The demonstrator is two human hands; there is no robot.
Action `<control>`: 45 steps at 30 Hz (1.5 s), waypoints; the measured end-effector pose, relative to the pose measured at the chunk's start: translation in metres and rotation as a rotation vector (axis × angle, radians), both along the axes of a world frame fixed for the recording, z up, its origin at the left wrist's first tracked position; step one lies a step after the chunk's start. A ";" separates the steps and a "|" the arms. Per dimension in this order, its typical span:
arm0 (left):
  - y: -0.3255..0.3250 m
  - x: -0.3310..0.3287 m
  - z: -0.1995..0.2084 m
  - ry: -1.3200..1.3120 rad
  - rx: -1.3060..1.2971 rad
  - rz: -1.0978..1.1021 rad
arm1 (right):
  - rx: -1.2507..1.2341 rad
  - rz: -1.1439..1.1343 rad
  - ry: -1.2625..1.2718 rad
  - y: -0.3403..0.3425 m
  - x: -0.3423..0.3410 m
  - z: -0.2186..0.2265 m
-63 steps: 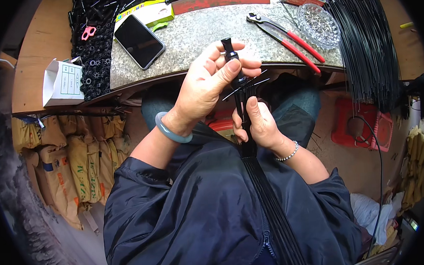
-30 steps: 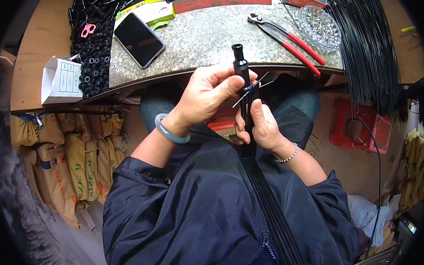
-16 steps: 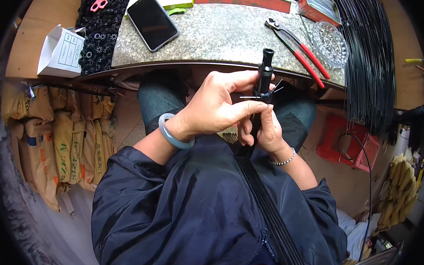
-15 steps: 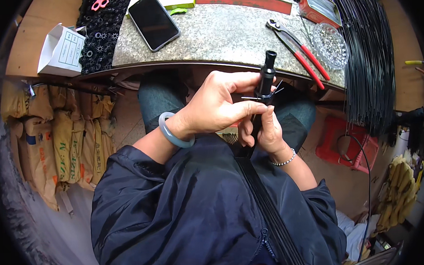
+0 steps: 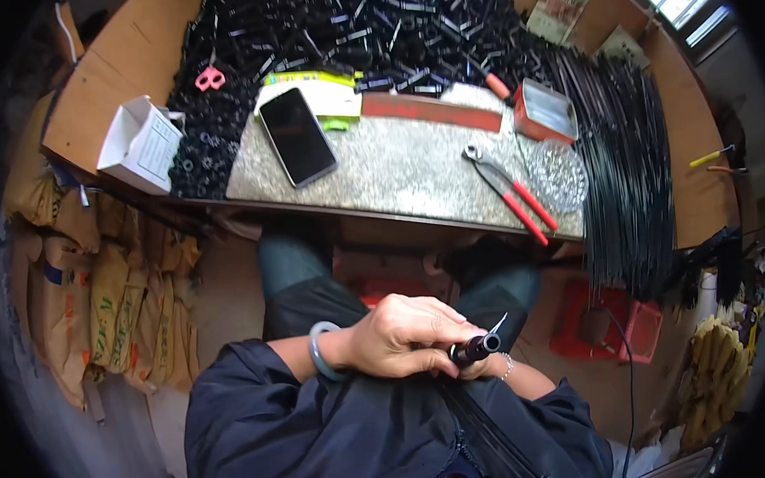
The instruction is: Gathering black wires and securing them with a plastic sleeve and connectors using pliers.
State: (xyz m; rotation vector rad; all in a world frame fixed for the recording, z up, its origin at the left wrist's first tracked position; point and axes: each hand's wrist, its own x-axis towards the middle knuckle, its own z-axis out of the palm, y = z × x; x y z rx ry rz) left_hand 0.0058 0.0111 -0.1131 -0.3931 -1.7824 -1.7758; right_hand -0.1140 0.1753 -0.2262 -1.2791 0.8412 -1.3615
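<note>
Low over my lap, my left hand [image 5: 409, 334] has its fingers and thumb closed around a black tube-shaped piece [image 5: 476, 349], whose round hollow end tilts up toward me. A thin pale metal strip [image 5: 498, 323] sticks out beside that end. My right hand [image 5: 493, 367] is behind the piece, just right of the left; its fingers are mostly hidden, so their grip does not show. Long thin black rods [image 5: 497, 445] run from under my hands down across my dark jacket.
On the speckled worktop [image 5: 414, 181] lie a phone [image 5: 297, 135], red-handled pincers [image 5: 531, 202], a glass dish [image 5: 557, 176] and a red box [image 5: 546, 113]. Black parts [image 5: 319, 26] heap behind; black rods [image 5: 626, 174] hang over the right edge. Sacks [image 5: 66, 299] stand at left, red crates [image 5: 640, 333] at right.
Both hands and the tube-shaped piece have come down and closer to my body. The piece has tipped from upright toward me. My view has risen, showing more of the bench's far side.
</note>
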 end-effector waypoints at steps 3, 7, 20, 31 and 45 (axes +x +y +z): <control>-0.016 -0.008 -0.009 -0.370 0.346 -0.122 | 0.109 -0.045 -0.195 -0.029 -0.007 0.030; -0.047 -0.044 -0.047 -0.366 0.823 -0.283 | 0.158 -0.089 -0.223 -0.091 -0.026 0.065; -0.037 -0.040 -0.009 -0.285 0.661 0.139 | 0.055 -0.653 -0.039 -0.110 -0.006 0.070; -0.018 -0.046 -0.005 -0.223 0.266 0.613 | -0.144 -0.861 -0.168 -0.108 0.017 0.072; -0.028 -0.046 -0.023 -0.129 0.575 0.398 | -0.157 -0.724 -0.409 -0.099 0.008 0.062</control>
